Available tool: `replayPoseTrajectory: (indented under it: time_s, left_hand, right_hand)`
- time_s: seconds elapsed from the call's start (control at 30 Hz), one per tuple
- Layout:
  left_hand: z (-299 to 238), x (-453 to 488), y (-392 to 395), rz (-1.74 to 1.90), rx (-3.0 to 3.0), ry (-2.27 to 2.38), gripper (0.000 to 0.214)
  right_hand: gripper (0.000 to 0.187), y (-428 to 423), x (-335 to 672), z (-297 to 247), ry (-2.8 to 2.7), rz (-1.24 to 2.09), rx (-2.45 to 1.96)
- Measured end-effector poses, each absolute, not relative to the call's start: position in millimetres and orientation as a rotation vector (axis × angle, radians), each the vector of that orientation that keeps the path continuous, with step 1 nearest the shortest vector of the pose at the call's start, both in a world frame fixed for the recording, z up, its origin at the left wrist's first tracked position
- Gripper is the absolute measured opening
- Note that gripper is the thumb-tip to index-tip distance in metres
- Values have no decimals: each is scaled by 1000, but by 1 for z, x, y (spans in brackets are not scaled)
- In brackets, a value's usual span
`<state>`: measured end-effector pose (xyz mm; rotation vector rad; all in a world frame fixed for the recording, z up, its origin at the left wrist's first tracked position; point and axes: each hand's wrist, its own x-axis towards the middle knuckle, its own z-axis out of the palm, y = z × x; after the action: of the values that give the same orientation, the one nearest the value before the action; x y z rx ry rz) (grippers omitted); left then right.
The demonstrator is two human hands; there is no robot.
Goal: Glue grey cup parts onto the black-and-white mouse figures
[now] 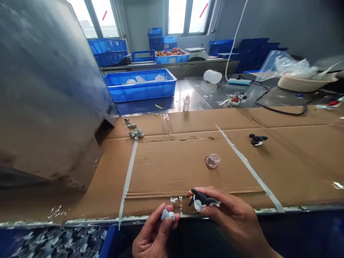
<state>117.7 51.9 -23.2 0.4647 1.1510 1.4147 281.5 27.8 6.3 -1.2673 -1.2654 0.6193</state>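
My left hand (158, 233) pinches a small pale bluish-white piece (167, 214) between thumb and fingers, over the front edge of the table. To its right, my right hand (233, 215) grips a black-and-white toy figure (202, 200) with pointed black parts at one end. The two held pieces are apart. Beyond my hands, a small clear cup (213, 161) sits on the cardboard (172, 166), with a dark stain around its base. Farther right lies another black-and-white figure (258, 139) with round black ears. Small grey figures (136, 134) lie at the far left of the cardboard.
A large metal housing (48, 89) blocks the left side. White tape strips (129, 179) run across the cardboard. Behind stand a clear bottle (186, 103) and a blue crate (142, 93) with white pieces. Below left, a blue bin (107, 243) holds many grey pieces.
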Motion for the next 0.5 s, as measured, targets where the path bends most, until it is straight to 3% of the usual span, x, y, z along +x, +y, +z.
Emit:
replayPoseTrajectory:
  time_s: [0.27, 0.5]
  left_hand:
    - [-22, 136, 54, 1560, 398, 1135, 43]
    - [-26, 139, 52, 1594, 467, 1165, 39]
  right_hand:
    - [20, 45, 271, -6, -1513, 517, -1152]
    - [18, 45, 270, -7, -1602, 340, -1201]
